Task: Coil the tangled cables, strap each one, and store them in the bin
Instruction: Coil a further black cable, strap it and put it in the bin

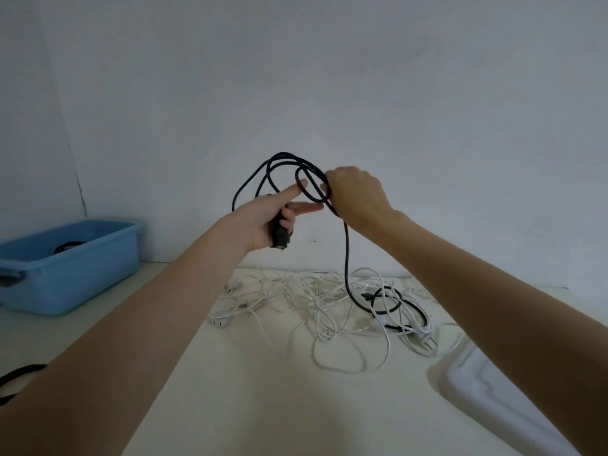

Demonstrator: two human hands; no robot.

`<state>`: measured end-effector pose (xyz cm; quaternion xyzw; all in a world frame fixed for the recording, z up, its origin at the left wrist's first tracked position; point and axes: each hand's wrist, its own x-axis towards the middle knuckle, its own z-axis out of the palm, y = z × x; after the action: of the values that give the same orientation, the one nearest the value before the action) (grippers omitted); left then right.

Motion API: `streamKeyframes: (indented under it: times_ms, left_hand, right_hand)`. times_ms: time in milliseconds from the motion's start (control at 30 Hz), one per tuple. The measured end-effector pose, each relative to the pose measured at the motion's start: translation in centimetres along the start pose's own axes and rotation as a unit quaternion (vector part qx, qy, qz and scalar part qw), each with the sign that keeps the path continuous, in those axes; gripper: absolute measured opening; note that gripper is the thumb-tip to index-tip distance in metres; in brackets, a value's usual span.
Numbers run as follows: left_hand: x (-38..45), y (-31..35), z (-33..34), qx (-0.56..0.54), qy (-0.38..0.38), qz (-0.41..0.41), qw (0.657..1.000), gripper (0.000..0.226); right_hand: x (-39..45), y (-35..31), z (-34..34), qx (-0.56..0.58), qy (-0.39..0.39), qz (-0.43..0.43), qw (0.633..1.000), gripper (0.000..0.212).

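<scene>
The black cable (279, 169) loops in the air between two hands; the left hand (273, 222) squeezes its plug end with one finger pointing out; the right hand (353, 195) is closed tight on the loops; its tail drops to the white cables (296, 297) piled on the table (246, 390); one blue bin (65, 261) sits far left.

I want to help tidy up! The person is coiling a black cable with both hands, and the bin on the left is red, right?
Not quite: the head view shows the bin is blue. Both hands are coiling the black cable.
</scene>
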<state>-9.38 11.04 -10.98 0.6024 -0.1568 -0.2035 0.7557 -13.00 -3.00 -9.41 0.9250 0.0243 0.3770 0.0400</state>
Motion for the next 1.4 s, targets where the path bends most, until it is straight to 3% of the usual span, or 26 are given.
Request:
streamKeyframes:
  times_ms: [200,300,367,433,500,533,567,667,700,733,800,833,900,933,1000,1067,1133,1167,1233,1300,1400]
  left_hand:
    - [-1.2,0.8,-0.2,-0.034,-0.030,0.018,0.999,0.008]
    - [-1.6,0.6,-0.4,0.034,0.004,0.040,0.999,0.012]
    - [-1.1,0.0,-0.8,0.091,0.067,0.061,0.992,0.015]
    - [-0.3,-0.5,-1.7,0.145,0.115,0.075,0.980,0.017]
    - [0.4,-0.8,-2.6,0.253,0.149,0.089,0.952,0.018]
    - [0.6,-0.9,-3.0,0.335,0.170,0.094,0.922,0.020]
    - [0.8,-1.1,-3.5,0.425,0.189,0.099,0.880,0.022]
    - [0.7,-2.9,-4.5,0.646,0.210,0.111,0.725,0.026]
    - [0.7,-3.8,-4.8,0.696,0.213,0.123,0.674,0.024]
    - [0.9,-4.6,-5.2,0.729,0.216,0.134,0.635,0.021]
    - [1.4,-5.3,-5.9,0.732,0.236,0.140,0.624,0.027]
    - [1.8,-5.0,-6.3,0.716,0.245,0.134,0.640,0.032]
    - [2.6,-4.0,-6.4,0.651,0.249,0.110,0.709,0.033]
    - [2.9,-3.7,-6.2,0.599,0.244,0.088,0.757,0.030]
    - [3.4,-3.4,-5.8,0.487,0.214,0.043,0.846,0.026]
    - [3.4,-3.7,-5.2,0.424,0.183,0.013,0.887,0.027]
    - [3.4,-4.7,-4.7,0.432,0.162,-0.006,0.887,0.028]
    - [3.5,-5.3,-4.3,0.444,0.152,-0.013,0.883,0.027]
    - [3.5,-6.5,-3.4,0.456,0.132,-0.022,0.880,0.024]
    - [3.6,-7.4,-2.6,0.455,0.114,-0.021,0.883,0.025]
    - [3.3,-7.8,-1.6,0.447,0.097,-0.010,0.889,0.031]
  right_hand:
    - [-0.2,-1.2,1.0,-0.083,-0.017,0.017,0.996,0.015]
    - [-0.4,-2.5,1.9,-0.041,-0.053,0.045,0.997,0.017]
    - [0.2,-3.6,2.5,0.047,-0.116,0.060,0.990,0.013]
    - [1.1,-3.8,2.6,0.109,-0.226,0.054,0.967,0.005]
    - [1.7,-3.0,2.9,0.232,-0.283,0.091,0.926,0.011]
    - [1.8,-2.6,2.6,0.324,-0.278,0.127,0.895,0.012]
    - [2.1,-2.2,2.1,0.415,-0.256,0.165,0.858,0.015]
    - [3.8,-1.3,-1.3,0.675,-0.195,0.236,0.671,0.028]
    - [4.7,-0.6,-2.8,0.721,-0.158,0.241,0.630,0.032]
    - [5.6,0.3,-4.4,0.744,-0.113,0.247,0.610,0.034]
    - [6.8,2.0,-6.7,0.746,-0.015,0.267,0.610,0.032]
    - [7.0,2.7,-7.1,0.743,0.030,0.281,0.607,0.028]
    - [6.6,3.7,-6.7,0.754,0.082,0.303,0.577,0.023]
    - [6.3,4.3,-5.8,0.744,0.075,0.309,0.587,0.023]
    - [5.2,5.5,-3.7,0.619,-0.008,0.349,0.703,0.024]
    - [3.2,6.4,-1.9,0.479,-0.088,0.369,0.791,0.025]
    - [1.2,6.4,-0.8,0.432,-0.116,0.341,0.827,0.008]
    - [0.3,6.0,-0.4,0.427,-0.150,0.296,0.841,0.016]
    - [-1.4,4.6,0.1,0.399,-0.285,0.158,0.857,0.033]
    - [-2.8,2.8,0.9,0.311,-0.400,0.041,0.861,0.031]
    - [-3.4,1.7,2.4,0.162,-0.399,-0.034,0.902,0.029]
